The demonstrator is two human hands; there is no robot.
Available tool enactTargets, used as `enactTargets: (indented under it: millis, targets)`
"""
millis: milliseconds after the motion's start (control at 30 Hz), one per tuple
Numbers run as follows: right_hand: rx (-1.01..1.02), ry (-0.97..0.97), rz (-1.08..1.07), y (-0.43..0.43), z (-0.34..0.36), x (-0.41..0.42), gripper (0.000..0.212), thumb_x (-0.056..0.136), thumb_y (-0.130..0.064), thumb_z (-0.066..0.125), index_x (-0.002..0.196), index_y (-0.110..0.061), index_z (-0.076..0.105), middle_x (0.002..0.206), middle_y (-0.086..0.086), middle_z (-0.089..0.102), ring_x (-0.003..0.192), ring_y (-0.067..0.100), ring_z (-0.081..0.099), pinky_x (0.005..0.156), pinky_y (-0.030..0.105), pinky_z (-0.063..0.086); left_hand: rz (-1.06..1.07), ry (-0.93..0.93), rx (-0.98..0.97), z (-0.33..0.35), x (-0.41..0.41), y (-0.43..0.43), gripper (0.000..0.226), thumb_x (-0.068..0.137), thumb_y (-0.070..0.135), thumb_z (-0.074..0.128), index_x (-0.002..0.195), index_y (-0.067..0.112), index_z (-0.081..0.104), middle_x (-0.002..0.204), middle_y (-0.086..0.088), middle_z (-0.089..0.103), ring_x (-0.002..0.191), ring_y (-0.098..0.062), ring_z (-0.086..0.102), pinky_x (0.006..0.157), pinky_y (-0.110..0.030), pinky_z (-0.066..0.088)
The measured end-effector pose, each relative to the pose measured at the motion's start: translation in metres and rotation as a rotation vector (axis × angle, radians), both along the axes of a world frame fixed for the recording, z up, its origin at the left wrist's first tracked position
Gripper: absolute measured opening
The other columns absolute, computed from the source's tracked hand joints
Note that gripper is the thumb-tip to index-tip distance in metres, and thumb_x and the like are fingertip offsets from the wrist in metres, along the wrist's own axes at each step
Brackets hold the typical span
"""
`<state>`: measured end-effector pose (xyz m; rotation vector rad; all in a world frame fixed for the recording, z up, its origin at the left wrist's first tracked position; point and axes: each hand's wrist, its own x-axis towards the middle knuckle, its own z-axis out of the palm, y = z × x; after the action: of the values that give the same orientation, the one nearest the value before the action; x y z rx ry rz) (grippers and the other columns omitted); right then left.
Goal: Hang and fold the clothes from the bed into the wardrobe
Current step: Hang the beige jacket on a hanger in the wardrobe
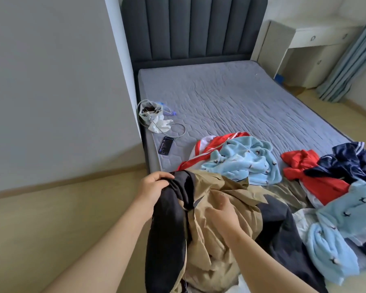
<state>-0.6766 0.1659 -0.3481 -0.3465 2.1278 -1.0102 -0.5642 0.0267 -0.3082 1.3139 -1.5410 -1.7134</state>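
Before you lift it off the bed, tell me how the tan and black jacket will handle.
Likely floppy: the jacket creases and droops below the left hand gripping its black part. Probably bulky, heavier than a shirt, given its thick layered folds. Its trailing ends might snag the light blue fleece beside it.

1. The left grip clutches the black edge of a tan-and-black jacket at the bed's near-left corner.
2. The right grip rests on the tan cloth; whether it pinches is unclear.
3. A light-blue fleece, a red garment and a navy garment are heaped along the near edge.
4. A phone and a white bag lie by the left edge.
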Motion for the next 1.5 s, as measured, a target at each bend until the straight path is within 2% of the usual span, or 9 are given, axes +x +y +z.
enactTargets:
  millis: [200, 467, 633, 767, 867, 1000, 1167, 1300, 1500]
  targets:
    - [0.119, -0.034, 0.186, -0.015, -0.028, 0.018, 0.072, 0.079, -0.031, 0.066, 0.142, -0.03, 0.031, 0.141, 0.0, 0.04, 0.13, 0.024, 0.039, 0.105, 0.036, 0.036, 0.019, 0.14, 0.143, 0.006, 0.01, 0.0, 0.037, 0.085, -0.011, 0.042, 0.07, 0.014, 0.065, 0.077, -0.003, 0.063, 0.077, -0.016, 0.055, 0.063, -0.021, 0.041]
    - [0.053, 0.081, 0.061, -0.018, -0.019, 0.007, 0.017, 0.092, -0.012, 0.044, 0.087, -0.021, 0.058, 0.081, 0.0, 0.059, 0.082, 0.022, 0.054, 0.062, 0.026, 0.04, 0.102, 0.19, 0.155, 0.01, 0.016, -0.005, 0.039, 0.084, -0.013, 0.038, 0.065, 0.011, 0.062, 0.066, -0.001, 0.064, 0.071, -0.013, 0.055, 0.063, -0.018, 0.043]
    - [0.035, 0.088, 0.13, -0.024, -0.003, -0.006, 0.012, 0.09, -0.013, 0.054, 0.099, -0.019, 0.05, 0.098, -0.001, 0.058, 0.07, 0.012, 0.051, 0.045, 0.011, 0.035, 0.133, 0.17, 0.156, 0.015, 0.004, -0.001, 0.037, 0.082, -0.011, 0.039, 0.063, 0.011, 0.063, 0.071, -0.005, 0.061, 0.072, -0.015, 0.054, 0.065, -0.021, 0.041]
    - [0.088, 0.053, 0.205, -0.023, -0.009, -0.004, 0.049, 0.073, -0.03, 0.074, 0.115, -0.02, 0.052, 0.111, 0.0, 0.063, 0.1, 0.023, 0.06, 0.083, 0.03, 0.049, -0.003, 0.244, 0.173, 0.027, -0.008, 0.006, 0.054, 0.083, -0.009, 0.039, 0.048, 0.02, 0.069, 0.06, 0.004, 0.065, 0.074, -0.016, 0.055, 0.069, -0.023, 0.042]
    - [0.063, 0.067, 0.162, -0.02, -0.01, -0.006, 0.028, 0.081, -0.025, 0.066, 0.106, -0.016, 0.057, 0.099, 0.0, 0.065, 0.091, 0.02, 0.061, 0.073, 0.021, 0.047, -0.084, 0.258, 0.156, 0.033, -0.012, 0.007, 0.055, 0.083, -0.01, 0.039, 0.049, 0.021, 0.069, 0.06, 0.006, 0.066, 0.075, -0.014, 0.056, 0.072, -0.023, 0.043]
    - [0.0, 0.173, 0.078, -0.011, 0.005, -0.015, 0.02, 0.094, -0.011, 0.043, 0.078, -0.021, 0.051, 0.075, -0.003, 0.056, 0.081, 0.021, 0.052, 0.052, 0.021, 0.03, 0.033, 0.123, 0.038, 0.026, -0.012, -0.007, 0.048, 0.08, -0.01, 0.041, 0.05, 0.018, 0.065, 0.061, 0.004, 0.063, 0.072, -0.012, 0.052, 0.066, -0.015, 0.041]
    - [-0.095, 0.275, -0.051, -0.018, 0.026, -0.027, 0.026, 0.095, -0.008, 0.039, 0.109, -0.02, 0.059, 0.096, 0.002, 0.061, 0.095, 0.024, 0.056, 0.063, 0.027, 0.034, 0.113, -0.343, -0.193, 0.007, -0.01, -0.024, 0.036, 0.077, -0.009, 0.039, 0.055, 0.016, 0.054, 0.071, -0.002, 0.054, 0.076, -0.023, 0.048, 0.059, -0.025, 0.033]
    - [-0.237, 0.402, -0.082, -0.027, 0.054, -0.034, 0.037, 0.089, 0.004, 0.039, 0.114, -0.011, 0.064, 0.095, 0.0, 0.059, 0.091, 0.017, 0.051, 0.074, 0.024, 0.035, -0.136, -0.385, -0.528, 0.017, -0.018, -0.024, 0.03, 0.076, -0.005, 0.054, 0.092, 0.019, 0.061, 0.111, 0.004, 0.046, 0.109, -0.018, 0.048, 0.085, -0.021, 0.032]
    - [-0.428, 0.547, 0.098, -0.031, 0.095, -0.035, 0.039, 0.08, 0.018, 0.04, 0.097, 0.0, 0.07, 0.087, -0.003, 0.059, 0.086, 0.012, 0.051, 0.075, 0.008, 0.037, -0.734, -0.219, -0.526, 0.04, -0.044, -0.019, 0.092, 0.075, 0.01, 0.074, 0.147, 0.025, 0.019, 0.139, 0.013, 0.022, 0.131, -0.002, 0.021, 0.106, -0.017, 0.018]
